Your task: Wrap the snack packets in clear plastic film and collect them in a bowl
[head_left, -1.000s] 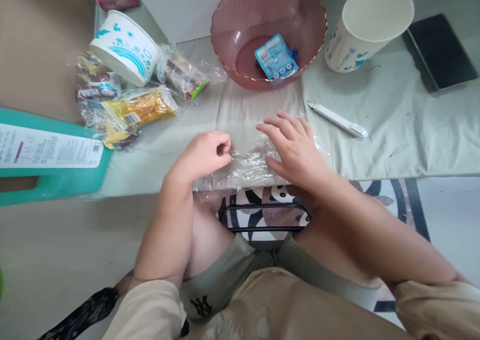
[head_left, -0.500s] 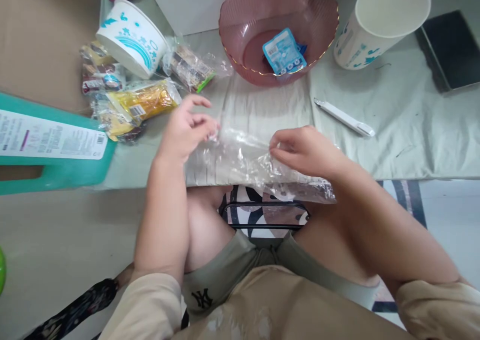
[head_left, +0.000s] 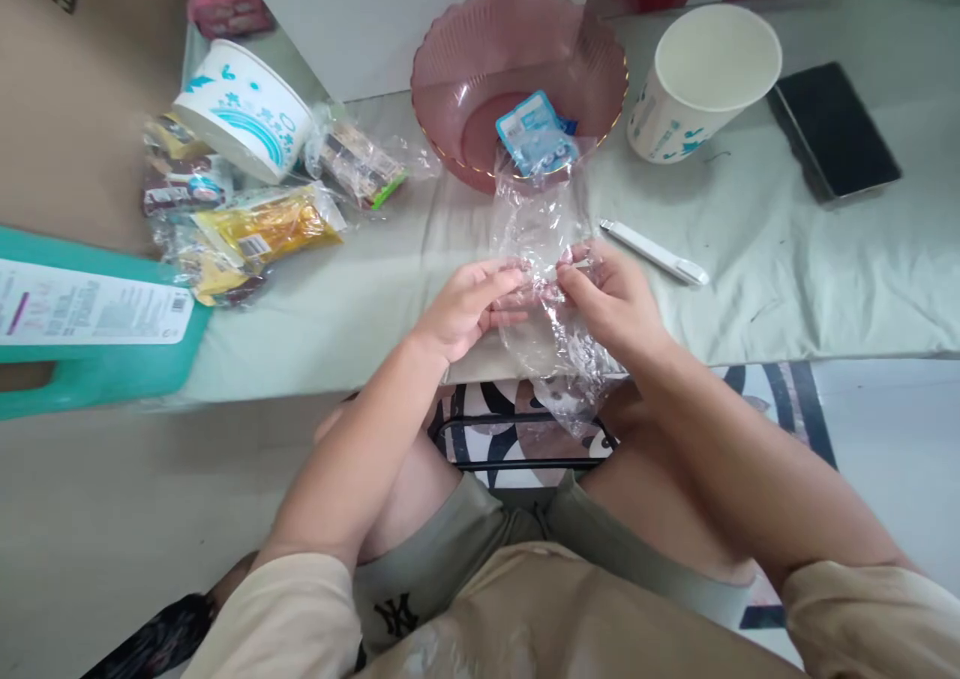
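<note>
While hands (head_left: 474, 304) (head_left: 616, 294) apparently pinch, clear film (head_left: 553, 324) between

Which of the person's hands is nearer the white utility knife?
Right: the right hand is close beside the knife, to its near left; the left hand is farther left.

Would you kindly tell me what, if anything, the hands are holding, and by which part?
The left hand and right hand both pinch the clear plastic film around its middle, between its upper and lower ends.
</note>
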